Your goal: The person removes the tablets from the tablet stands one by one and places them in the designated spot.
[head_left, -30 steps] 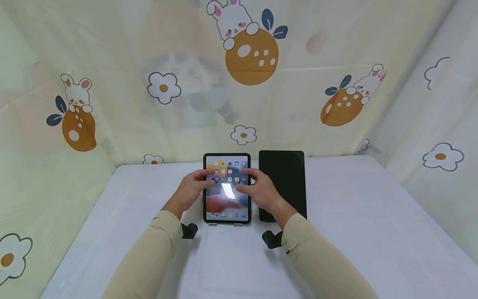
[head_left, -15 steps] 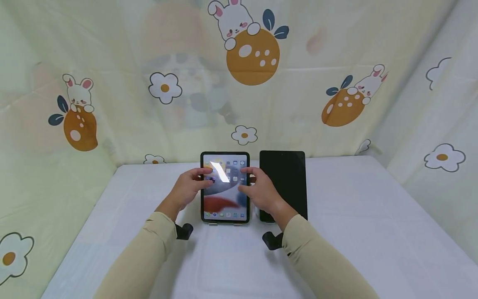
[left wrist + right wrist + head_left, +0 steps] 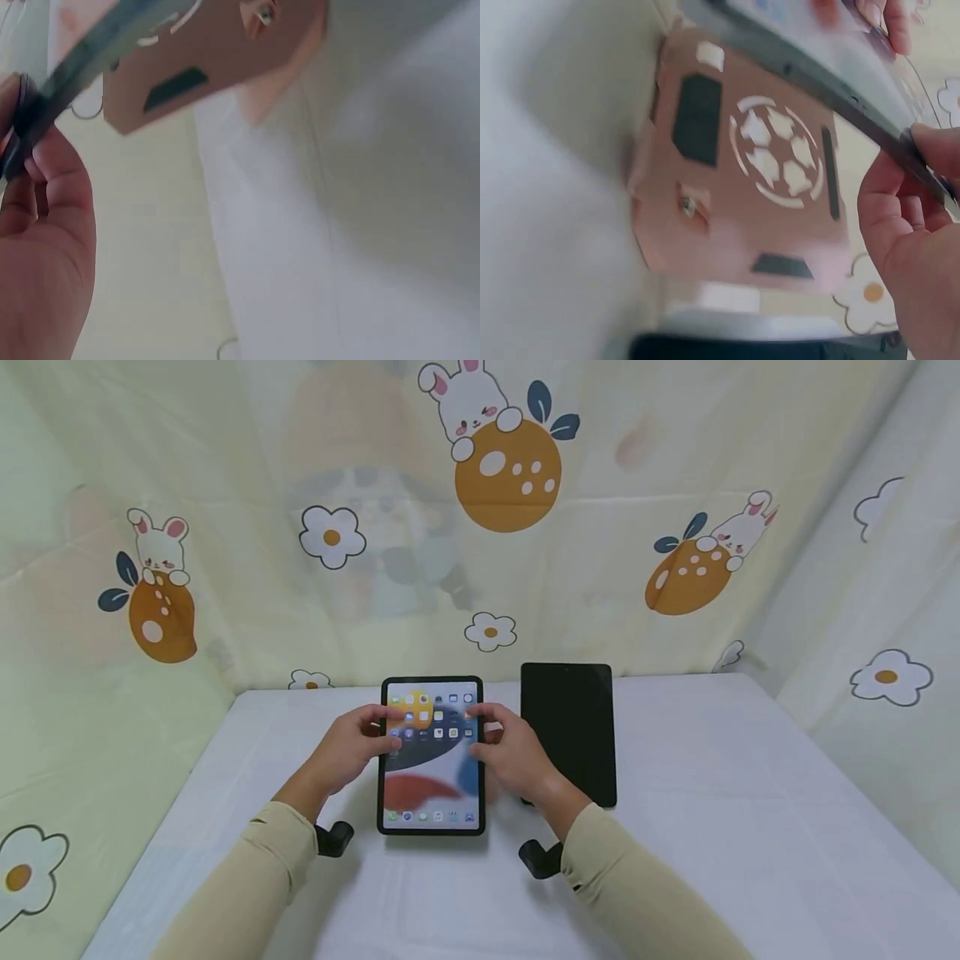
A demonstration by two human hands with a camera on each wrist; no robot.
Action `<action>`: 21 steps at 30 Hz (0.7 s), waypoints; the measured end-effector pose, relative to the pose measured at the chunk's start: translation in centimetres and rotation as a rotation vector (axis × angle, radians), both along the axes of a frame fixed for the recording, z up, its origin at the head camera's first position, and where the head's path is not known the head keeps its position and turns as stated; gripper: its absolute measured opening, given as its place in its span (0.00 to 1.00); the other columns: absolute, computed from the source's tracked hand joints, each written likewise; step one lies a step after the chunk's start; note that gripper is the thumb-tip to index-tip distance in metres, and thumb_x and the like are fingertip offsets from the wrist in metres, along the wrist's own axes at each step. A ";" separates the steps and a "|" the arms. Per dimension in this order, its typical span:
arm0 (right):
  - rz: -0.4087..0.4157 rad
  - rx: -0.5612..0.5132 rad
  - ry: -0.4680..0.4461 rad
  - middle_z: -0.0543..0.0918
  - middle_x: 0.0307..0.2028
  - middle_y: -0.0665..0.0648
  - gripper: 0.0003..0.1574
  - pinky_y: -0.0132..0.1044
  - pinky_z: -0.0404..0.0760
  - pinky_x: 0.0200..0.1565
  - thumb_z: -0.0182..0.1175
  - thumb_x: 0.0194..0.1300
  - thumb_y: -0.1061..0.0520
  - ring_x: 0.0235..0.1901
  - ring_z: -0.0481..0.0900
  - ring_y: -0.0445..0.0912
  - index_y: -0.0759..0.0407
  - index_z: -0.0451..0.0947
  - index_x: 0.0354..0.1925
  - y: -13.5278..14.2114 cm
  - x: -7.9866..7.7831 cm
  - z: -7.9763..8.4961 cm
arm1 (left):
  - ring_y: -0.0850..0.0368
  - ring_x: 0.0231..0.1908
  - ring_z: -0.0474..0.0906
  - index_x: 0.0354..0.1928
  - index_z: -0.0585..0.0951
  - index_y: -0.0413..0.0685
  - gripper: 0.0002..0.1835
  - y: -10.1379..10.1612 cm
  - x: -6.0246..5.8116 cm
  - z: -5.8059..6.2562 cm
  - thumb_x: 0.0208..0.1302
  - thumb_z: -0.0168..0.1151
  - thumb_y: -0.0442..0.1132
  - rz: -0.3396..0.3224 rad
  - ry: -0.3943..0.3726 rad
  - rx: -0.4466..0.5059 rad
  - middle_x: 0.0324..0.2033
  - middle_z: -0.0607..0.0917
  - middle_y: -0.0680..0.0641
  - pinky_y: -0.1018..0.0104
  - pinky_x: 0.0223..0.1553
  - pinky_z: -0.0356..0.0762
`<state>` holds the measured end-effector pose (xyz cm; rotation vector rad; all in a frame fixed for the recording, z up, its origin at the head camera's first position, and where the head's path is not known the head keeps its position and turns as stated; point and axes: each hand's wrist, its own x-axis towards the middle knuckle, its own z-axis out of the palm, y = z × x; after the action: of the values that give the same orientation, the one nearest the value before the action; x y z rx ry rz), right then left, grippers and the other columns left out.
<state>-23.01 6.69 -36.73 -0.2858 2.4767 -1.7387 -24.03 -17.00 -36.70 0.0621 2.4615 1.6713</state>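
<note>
Both hands hold a tablet (image 3: 431, 777) with a lit screen of app icons, one hand at each long side. My left hand (image 3: 341, 753) pinches its left edge, thumb on the front and fingers behind. On the right edge, my right hand (image 3: 519, 758) grips it the same way. Behind the tablet stands a rose-gold stand (image 3: 727, 240) with a round cut-out pattern and dark pads. In the right wrist view a gap shows between the stand's plate and the tablet's edge. The head view hides most of the stand behind the tablet.
A second tablet (image 3: 573, 727), its screen black, leans upright just right of the right hand. White cloth covers the table (image 3: 697, 810). A curtain (image 3: 390, 585) printed with rabbits and flowers hangs right behind the table's back edge.
Both hands have brought the lit tablet off its stand, to the left and closer to me. The stand's front lips no longer show below it. The black tablet stays put.
</note>
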 end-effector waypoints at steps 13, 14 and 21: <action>0.105 -0.134 -0.100 0.70 0.47 0.55 0.23 0.37 0.78 0.38 0.61 0.56 0.62 0.40 0.76 0.47 0.47 0.73 0.51 -3.6 1.8 -2.9 | 0.47 0.42 0.71 0.51 0.73 0.52 0.20 -5.2 2.6 -1.5 0.54 0.63 0.37 -0.020 -0.053 -0.059 0.44 0.73 0.42 0.61 0.40 0.74; 0.103 -0.138 -0.105 0.70 0.47 0.54 0.23 0.36 0.78 0.38 0.61 0.56 0.62 0.40 0.76 0.47 0.46 0.73 0.50 -3.9 2.0 -3.1 | 0.48 0.42 0.70 0.51 0.73 0.52 0.21 -5.5 2.7 -1.7 0.54 0.63 0.38 -0.021 -0.052 -0.065 0.44 0.73 0.42 0.61 0.40 0.74; 0.090 -0.099 -0.100 0.70 0.48 0.51 0.20 0.34 0.78 0.35 0.62 0.55 0.61 0.36 0.76 0.45 0.43 0.76 0.46 -5.7 2.3 -4.1 | 0.48 0.41 0.71 0.51 0.73 0.50 0.20 -7.2 3.4 -2.2 0.55 0.62 0.39 -0.010 -0.067 -0.091 0.44 0.73 0.42 0.60 0.40 0.74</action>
<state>-20.70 1.01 -40.86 -0.3054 2.2780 -1.7956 -20.61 -24.23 -38.91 0.0066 2.4793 1.5291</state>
